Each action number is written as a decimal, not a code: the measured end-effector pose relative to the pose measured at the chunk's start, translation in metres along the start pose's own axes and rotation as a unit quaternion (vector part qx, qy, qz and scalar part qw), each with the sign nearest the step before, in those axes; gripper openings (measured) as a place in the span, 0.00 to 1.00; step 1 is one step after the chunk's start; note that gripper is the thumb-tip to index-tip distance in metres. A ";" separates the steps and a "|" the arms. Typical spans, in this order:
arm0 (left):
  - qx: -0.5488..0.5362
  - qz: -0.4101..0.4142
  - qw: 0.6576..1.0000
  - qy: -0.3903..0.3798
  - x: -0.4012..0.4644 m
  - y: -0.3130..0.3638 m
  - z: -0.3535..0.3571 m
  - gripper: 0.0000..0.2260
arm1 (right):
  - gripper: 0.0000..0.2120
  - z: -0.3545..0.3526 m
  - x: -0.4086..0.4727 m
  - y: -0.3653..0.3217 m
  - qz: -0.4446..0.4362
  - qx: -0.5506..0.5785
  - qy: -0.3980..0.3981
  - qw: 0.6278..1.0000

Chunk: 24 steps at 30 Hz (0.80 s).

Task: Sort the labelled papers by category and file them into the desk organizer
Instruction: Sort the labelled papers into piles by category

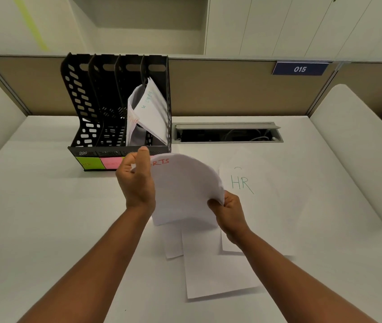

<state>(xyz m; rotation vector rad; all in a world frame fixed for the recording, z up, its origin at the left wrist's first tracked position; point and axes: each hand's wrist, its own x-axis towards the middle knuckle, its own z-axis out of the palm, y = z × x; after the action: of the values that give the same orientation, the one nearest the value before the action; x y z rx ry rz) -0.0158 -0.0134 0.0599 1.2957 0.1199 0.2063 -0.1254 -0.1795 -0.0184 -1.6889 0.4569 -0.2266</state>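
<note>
A black desk organizer (85,136) with several slots stands at the back left of the desk; papers (150,113) lean in its right-hand slots. Green (88,163) and pink (110,163) sticky labels mark its front. Both hands lift a curved stack of white papers (185,190) with red lettering ending "RTS" just in front of the organizer. My left hand (136,180) grips its top left edge, my right hand (228,209) pinches its lower right edge. A sheet marked "HR" (242,185) in green lies flat to the right. More white sheets (213,264) lie under the held stack.
An open cable hatch (227,134) is set into the desk right of the organizer. A brown partition (220,89) with a blue "015" sign (299,69) closes the back. White side panels (358,148) flank the desk.
</note>
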 end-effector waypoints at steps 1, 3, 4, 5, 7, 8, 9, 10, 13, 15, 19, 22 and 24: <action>-0.001 -0.008 1.000 -0.002 0.000 -0.001 -0.003 0.23 | 0.12 0.000 0.000 0.001 0.001 0.001 -0.007 1.000; 0.013 -0.004 0.999 -0.039 0.000 -0.004 -0.011 0.29 | 0.14 0.000 0.001 0.003 0.012 0.008 -0.007 1.000; 0.024 0.008 0.997 -0.079 0.001 -0.007 -0.015 0.29 | 0.15 0.000 0.001 0.001 0.013 0.018 0.000 1.000; 0.029 0.021 0.991 -0.125 0.001 -0.011 -0.020 0.28 | 0.17 -0.001 0.003 -0.001 0.012 0.034 0.009 0.999; 0.028 0.010 0.981 -0.192 0.001 -0.021 -0.028 0.30 | 0.19 -0.001 0.005 -0.006 0.005 0.062 0.035 0.997; 0.030 -0.013 0.977 -0.209 -0.001 -0.028 -0.031 0.32 | 0.19 -0.002 0.006 -0.007 -0.003 0.066 0.046 0.997; 0.040 -0.040 0.975 -0.216 -0.003 -0.035 -0.034 0.32 | 0.18 -0.003 0.007 -0.007 -0.010 0.064 0.052 0.997; 0.059 -0.065 0.972 -0.217 -0.006 -0.042 -0.036 0.30 | 0.17 -0.004 0.007 -0.005 -0.011 0.057 0.051 0.997; 0.130 -0.110 0.962 -0.212 -0.012 -0.063 -0.040 0.19 | 0.12 -0.003 0.003 0.005 0.029 0.006 0.014 0.999; 0.151 -0.111 0.960 -0.207 -0.011 -0.069 -0.041 0.12 | 0.10 -0.004 0.002 0.012 0.046 -0.026 0.003 0.999; 0.134 -0.130 0.957 -0.223 -0.004 -0.065 -0.033 0.14 | 0.07 -0.018 0.013 0.010 0.031 -0.016 0.063 0.997; 0.164 -0.217 0.939 -0.209 -0.003 -0.081 -0.028 0.16 | 0.08 -0.045 0.026 0.010 0.067 -0.053 0.112 0.990; 0.243 -0.274 0.909 -0.199 -0.007 -0.101 -0.031 0.15 | 0.06 -0.065 0.031 0.022 0.105 -0.098 0.130 0.981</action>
<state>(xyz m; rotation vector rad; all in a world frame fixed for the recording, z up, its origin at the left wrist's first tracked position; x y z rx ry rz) -0.0204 -0.0116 -0.0456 1.7163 0.1882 -0.6071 -0.1275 -0.2533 -0.0323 -1.7945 0.8714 -0.2556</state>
